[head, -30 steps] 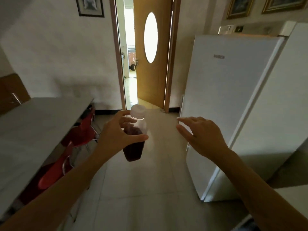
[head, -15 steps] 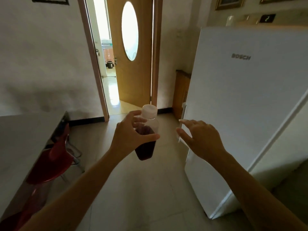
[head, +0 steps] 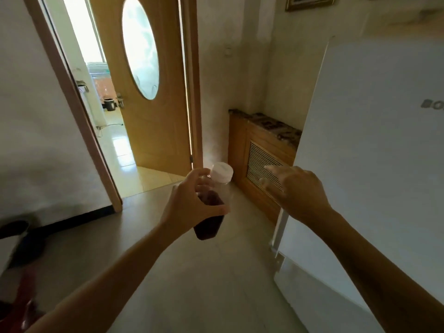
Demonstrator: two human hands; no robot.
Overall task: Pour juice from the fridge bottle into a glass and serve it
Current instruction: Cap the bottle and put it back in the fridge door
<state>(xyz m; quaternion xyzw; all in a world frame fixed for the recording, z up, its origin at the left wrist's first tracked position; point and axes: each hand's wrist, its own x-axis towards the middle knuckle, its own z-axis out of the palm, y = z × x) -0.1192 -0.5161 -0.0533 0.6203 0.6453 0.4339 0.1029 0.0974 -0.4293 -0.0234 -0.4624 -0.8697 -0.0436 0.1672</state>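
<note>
My left hand grips a small clear bottle of dark red juice with a white cap, held upright in mid-air at the centre of the view. To its right my right hand is stretched forward, fingers spread and holding nothing, just short of the edge of the white fridge door. That door fills the right side of the view. No glass is in sight.
A wooden door with an oval window stands open onto a bright tiled room. A low wooden cabinet with a slatted grille sits in the corner beside the fridge. A red chair shows at the lower left.
The view has swung to the right: the table has left the frame, the corner cabinet has appeared, and the fridge door looms larger. Both hands keep their pose, bottle still held.
</note>
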